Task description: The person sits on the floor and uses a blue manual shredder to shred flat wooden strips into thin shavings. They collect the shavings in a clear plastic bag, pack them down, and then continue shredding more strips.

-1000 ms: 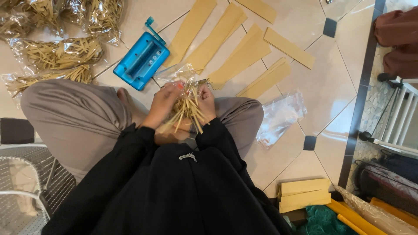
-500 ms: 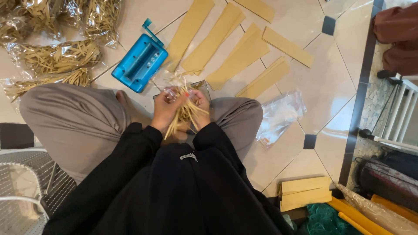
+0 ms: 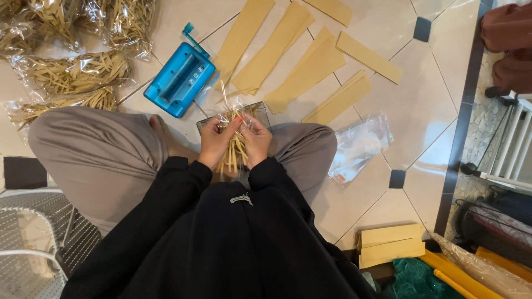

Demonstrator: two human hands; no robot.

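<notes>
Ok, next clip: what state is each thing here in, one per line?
Left hand: closed on the bundle of thin tan strips.
Right hand: gripping the same bundle.
Small clear plastic bag: open, strips poking out.
Blue plastic cutter: lying flat on the tiled floor, untouched.
Long tan paper sheets: uncut, spread flat.
Clear filled bags: packed with strips.
Empty clear bag: crumpled.

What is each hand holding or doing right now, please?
Left hand: closed on the bundle of straw strips.
Right hand: closed on the same bundle.
</notes>
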